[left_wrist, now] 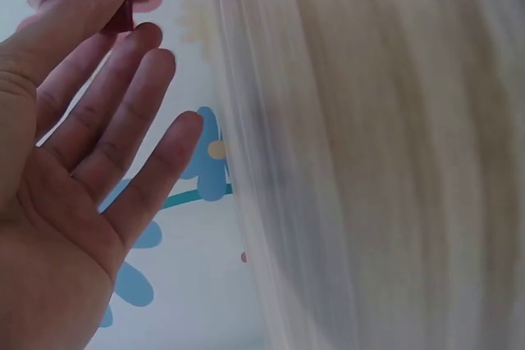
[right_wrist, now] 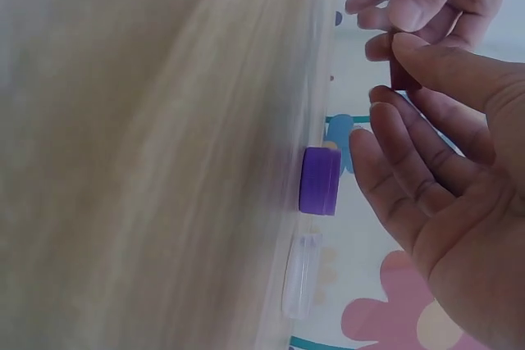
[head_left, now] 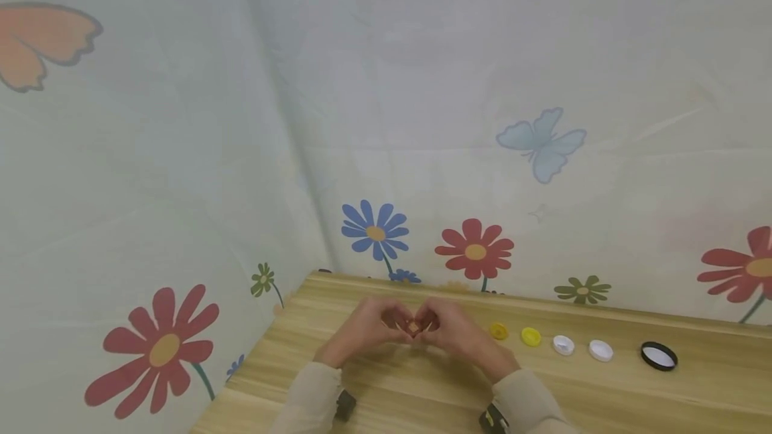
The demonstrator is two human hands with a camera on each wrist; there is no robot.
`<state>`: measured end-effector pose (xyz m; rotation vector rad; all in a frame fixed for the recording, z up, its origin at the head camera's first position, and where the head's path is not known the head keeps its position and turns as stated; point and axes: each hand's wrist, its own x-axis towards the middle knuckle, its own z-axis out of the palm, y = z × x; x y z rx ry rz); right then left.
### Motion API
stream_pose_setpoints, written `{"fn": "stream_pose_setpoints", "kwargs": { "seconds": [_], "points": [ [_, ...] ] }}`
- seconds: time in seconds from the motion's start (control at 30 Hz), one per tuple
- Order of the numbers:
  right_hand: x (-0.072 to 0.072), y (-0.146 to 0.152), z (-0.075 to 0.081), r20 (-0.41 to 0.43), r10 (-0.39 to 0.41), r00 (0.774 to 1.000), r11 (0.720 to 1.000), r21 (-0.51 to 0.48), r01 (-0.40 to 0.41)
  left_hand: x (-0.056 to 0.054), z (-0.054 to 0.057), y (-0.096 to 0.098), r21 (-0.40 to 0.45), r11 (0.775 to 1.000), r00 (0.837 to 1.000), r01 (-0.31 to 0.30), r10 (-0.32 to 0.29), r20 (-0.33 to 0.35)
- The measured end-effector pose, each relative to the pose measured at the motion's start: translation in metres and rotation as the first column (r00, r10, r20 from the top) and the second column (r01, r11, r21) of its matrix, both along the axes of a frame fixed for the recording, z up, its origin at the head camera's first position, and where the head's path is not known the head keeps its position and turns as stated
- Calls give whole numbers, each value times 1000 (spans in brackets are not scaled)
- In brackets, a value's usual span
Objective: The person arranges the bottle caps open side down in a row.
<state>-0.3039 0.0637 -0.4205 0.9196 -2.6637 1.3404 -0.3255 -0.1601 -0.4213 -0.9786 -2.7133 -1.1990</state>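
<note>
Above the wooden table, my left hand (head_left: 376, 320) and right hand (head_left: 447, 323) meet at the fingertips. Between them is a small dark red piece (right_wrist: 402, 75), pinched by thumb and forefinger of each hand; its kind is hard to tell because fingers cover much of it. In the left wrist view the piece (left_wrist: 123, 18) shows below the left thumb, while the other left fingers spread loosely. The right hand's remaining fingers (right_wrist: 394, 157) are loosely bent and hold nothing.
Right of the hands, a row on the table (head_left: 422, 387) holds yellow caps (head_left: 531, 337), white caps (head_left: 600, 351) and a black-rimmed lid (head_left: 659, 356). The right wrist view shows a purple cap (right_wrist: 320, 181) and a clear one (right_wrist: 302, 276). A flowered cloth (head_left: 410, 173) hangs behind.
</note>
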Motion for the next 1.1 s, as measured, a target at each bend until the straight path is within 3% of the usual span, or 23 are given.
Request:
{"fn": "stream_pose_setpoints", "kwargs": {
  "seconds": [0.17,0.37,0.5,0.67,0.9,1.1],
  "points": [
    [3,-5,-1,29,7,1000,999,35,-8,0,-1,-3,-16,999,998,28,-27,55],
    [6,-7,-2,66,2,998,995,101,-9,4,-1,-2,-62,998,992,15,-7,126],
    [6,-7,-4,70,14,997,993,114,-22,4,-4,-1,-101,995,990,-5,19,139],
    [5,-7,-6,53,19,998,992,127,-25,3,-4,0,-137,991,994,-6,21,111],
    [9,-10,-9,46,1,999,993,122,-7,5,-5,2,-217,976,1000,-12,18,24],
    [12,-10,-7,78,-28,997,990,139,16,11,3,3,-263,965,999,4,7,41]
  ]
}}
